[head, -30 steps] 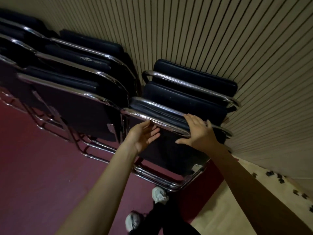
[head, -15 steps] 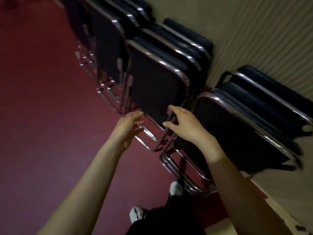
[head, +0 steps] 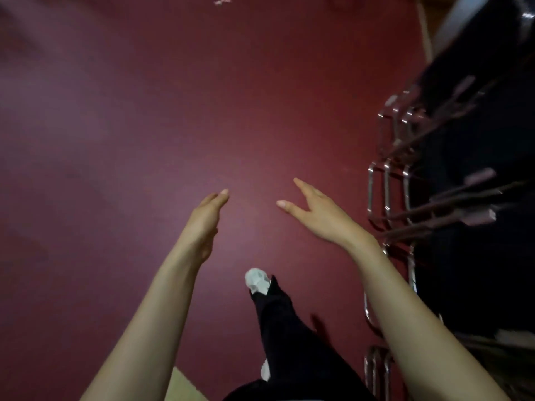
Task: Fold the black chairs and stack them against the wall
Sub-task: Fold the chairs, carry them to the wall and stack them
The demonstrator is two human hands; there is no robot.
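Observation:
Folded black chairs with chrome tube frames stand stacked along the right edge of the view, blurred by motion. My left hand hangs over the dark red floor, empty, fingers extended. My right hand is also empty, thumb and fingers spread, a short way left of the chrome chair legs and not touching them.
Dark red floor fills most of the view. My leg in black trousers and a white shoe steps forward between my arms. A strip of pale floor shows at the bottom edge. A small scrap lies far ahead.
Both hands have let go of the front folded chair and moved away from the stack. The view has swung left, so the chairs now sit at the right edge.

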